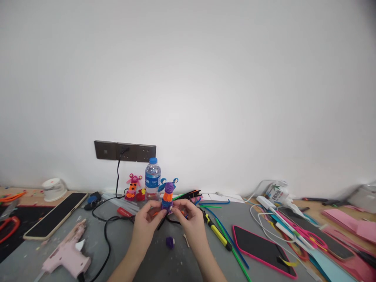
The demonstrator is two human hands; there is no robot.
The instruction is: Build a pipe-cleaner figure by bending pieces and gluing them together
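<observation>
Both hands meet at the middle of the grey table point(164, 266), pinching a small pipe-cleaner figure point(168, 196) with a purple head, blue curled ears and an orange and blue body. My left hand point(147, 223) grips its lower left side. My right hand point(189, 221) grips its lower right side, where a black pipe cleaner hangs down. A small purple ball point(170, 242) lies on the table just below the hands.
A pink glue gun point(69, 254) lies front left by a phone point(54, 215). A water bottle point(152, 178) and a pink-orange figure point(132, 187) stand at the wall. A yellow-black tool point(217, 232), loose pipe cleaners, a pink-cased phone point(263, 248), pink scissors and cables crowd the right.
</observation>
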